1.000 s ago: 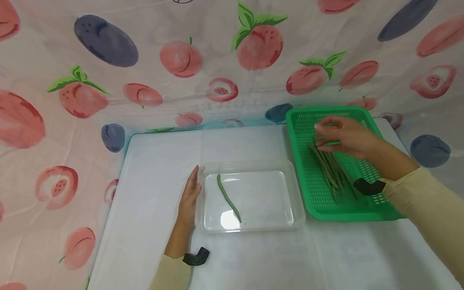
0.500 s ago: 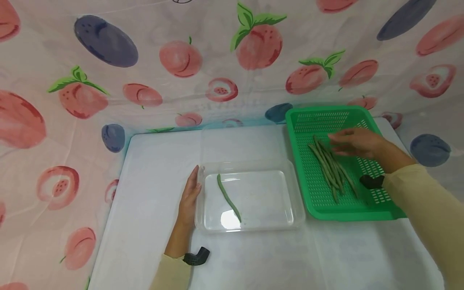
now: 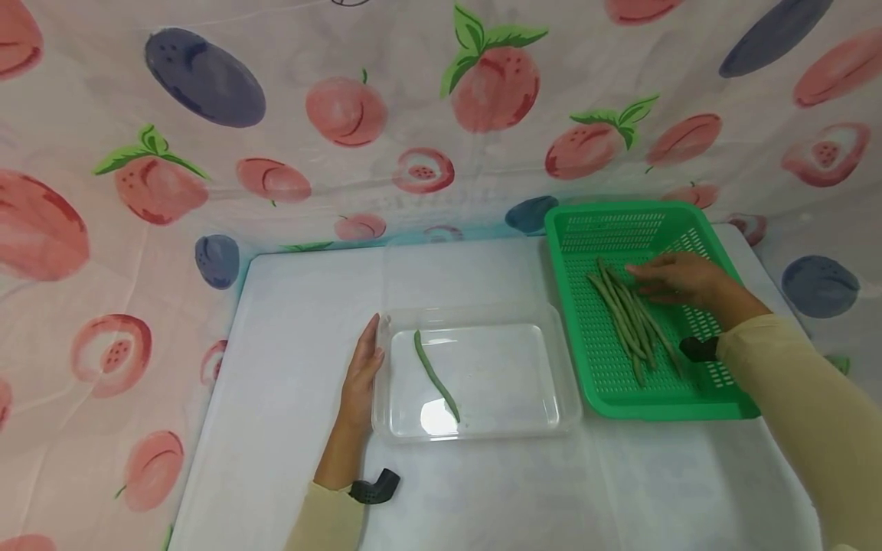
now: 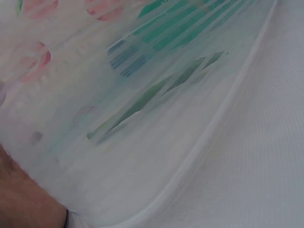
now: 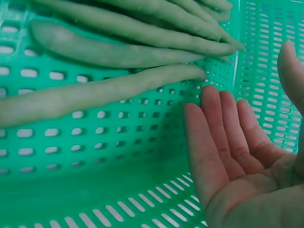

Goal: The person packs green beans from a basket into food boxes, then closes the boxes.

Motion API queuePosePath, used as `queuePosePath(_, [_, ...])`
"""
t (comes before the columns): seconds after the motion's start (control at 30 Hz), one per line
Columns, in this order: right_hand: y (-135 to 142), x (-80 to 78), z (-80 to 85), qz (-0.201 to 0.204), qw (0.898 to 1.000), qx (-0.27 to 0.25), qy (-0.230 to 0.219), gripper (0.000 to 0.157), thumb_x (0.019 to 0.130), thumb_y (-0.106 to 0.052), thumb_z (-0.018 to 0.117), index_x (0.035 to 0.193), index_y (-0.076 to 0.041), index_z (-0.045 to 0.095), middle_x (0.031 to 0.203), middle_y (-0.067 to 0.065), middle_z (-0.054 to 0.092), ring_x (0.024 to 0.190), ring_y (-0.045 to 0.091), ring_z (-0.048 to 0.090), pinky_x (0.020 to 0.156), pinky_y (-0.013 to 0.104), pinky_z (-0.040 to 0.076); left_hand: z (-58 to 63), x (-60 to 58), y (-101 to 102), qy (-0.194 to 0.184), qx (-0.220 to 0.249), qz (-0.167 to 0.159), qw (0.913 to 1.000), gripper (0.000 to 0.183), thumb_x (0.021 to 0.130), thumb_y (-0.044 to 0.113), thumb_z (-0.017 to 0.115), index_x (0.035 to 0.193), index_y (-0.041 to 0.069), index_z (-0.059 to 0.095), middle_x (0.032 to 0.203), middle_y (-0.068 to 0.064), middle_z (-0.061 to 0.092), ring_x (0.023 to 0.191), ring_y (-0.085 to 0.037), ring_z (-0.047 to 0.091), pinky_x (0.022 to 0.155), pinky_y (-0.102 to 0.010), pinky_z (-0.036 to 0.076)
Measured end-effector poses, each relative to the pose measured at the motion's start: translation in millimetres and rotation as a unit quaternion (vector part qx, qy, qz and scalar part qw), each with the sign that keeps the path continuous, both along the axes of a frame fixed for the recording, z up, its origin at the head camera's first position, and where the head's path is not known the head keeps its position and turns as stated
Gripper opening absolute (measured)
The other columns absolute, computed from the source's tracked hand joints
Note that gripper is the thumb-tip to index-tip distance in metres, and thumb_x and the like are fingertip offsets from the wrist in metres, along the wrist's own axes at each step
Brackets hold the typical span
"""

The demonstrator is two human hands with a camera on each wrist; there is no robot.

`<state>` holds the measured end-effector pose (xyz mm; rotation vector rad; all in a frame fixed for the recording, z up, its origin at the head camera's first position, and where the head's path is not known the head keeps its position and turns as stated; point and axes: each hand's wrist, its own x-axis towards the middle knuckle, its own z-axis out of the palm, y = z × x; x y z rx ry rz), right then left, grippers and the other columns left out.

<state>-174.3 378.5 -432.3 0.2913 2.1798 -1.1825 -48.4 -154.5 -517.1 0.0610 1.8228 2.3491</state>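
Green beans [image 3: 623, 317] lie bunched in the green basket [image 3: 668, 411], up by the worktop's [image 3: 482, 497] far right corner, and a single bean [image 3: 436, 377] sits in the clear box [image 3: 496, 375] beside it: early going, it seems, with the bunch left. The right hand [image 3: 678, 279] hovers there empty, fingers extended; the left hand [image 3: 358, 379] rests straight-fingered against the box's left wall.

The person wears a plain, pale tan left sleeve [image 3: 324, 522] and matching right sleeve [image 3: 792, 405] — each ending at a black, angular wrist piece [image 3: 376, 487].
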Motion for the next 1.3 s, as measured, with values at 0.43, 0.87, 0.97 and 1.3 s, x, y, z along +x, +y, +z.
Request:
queuePosePath(0.43, [-4, 3.5, -10.6, 0.003, 0.999, 0.023, -0.022, 0.093, 0.096, -0.059, 0.060, 0.152, 0.009, 0.032, 0.160, 0.030, 0.033, 0.145, 0.045, 0.041, 0.113, 0.052, 0.045, 1.4, 0.4, 1, -0.009, 0.004, 0.002, 1.0000, 0.060, 0.108, 0.030, 0.039, 0.164, 0.028, 0.017, 0.168, 0.018, 0.023, 0.157, -0.022, 0.023, 0.118, -0.051, 0.036])
queuePosePath(0.87, [-5, 0.5, -15.7, 0.057, 0.996, 0.053, -0.053, 0.089, 0.092, -0.059, 0.067, 0.148, 0.006, 0.044, 0.152, 0.026, 0.045, 0.129, 0.033, 0.054, 0.088, 0.037, 0.058, 1.6, 0.6, 0, -0.005, -0.003, -0.001, 1.0000, 0.060, 0.109, 0.031, 0.038, 0.165, 0.027, 0.016, 0.169, 0.015, 0.021, 0.158, -0.024, 0.021, 0.117, -0.051, 0.037])
queuePosePath(0.97, [-8, 2.2, -14.3, 0.069, 0.995, 0.054, -0.050, 0.086, 0.092, -0.057, 0.068, 0.147, 0.005, 0.046, 0.148, 0.025, 0.048, 0.128, 0.034, 0.054, 0.085, 0.036, 0.058, 1.9, 0.5, -1, -0.003, -0.005, -0.001, 1.0000, 0.060, 0.109, 0.030, 0.037, 0.165, 0.025, 0.015, 0.169, 0.015, 0.021, 0.158, -0.024, 0.021, 0.117, -0.050, 0.037])
queuePosePath(1.3, [-7, 8.7, -10.3, 0.065, 0.994, 0.008, -0.085, 0.082, 0.095, -0.031, 0.074, 0.150, 0.011, 0.030, 0.122, 0.011, 0.059, 0.101, 0.015, 0.064, 0.091, 0.035, 0.059, 2.9, 0.8, 0, -0.007, 0.001, -0.003, 1.0000, 0.060, 0.109, 0.029, 0.037, 0.165, 0.026, 0.015, 0.169, 0.016, 0.021, 0.157, -0.024, 0.023, 0.116, -0.048, 0.039])
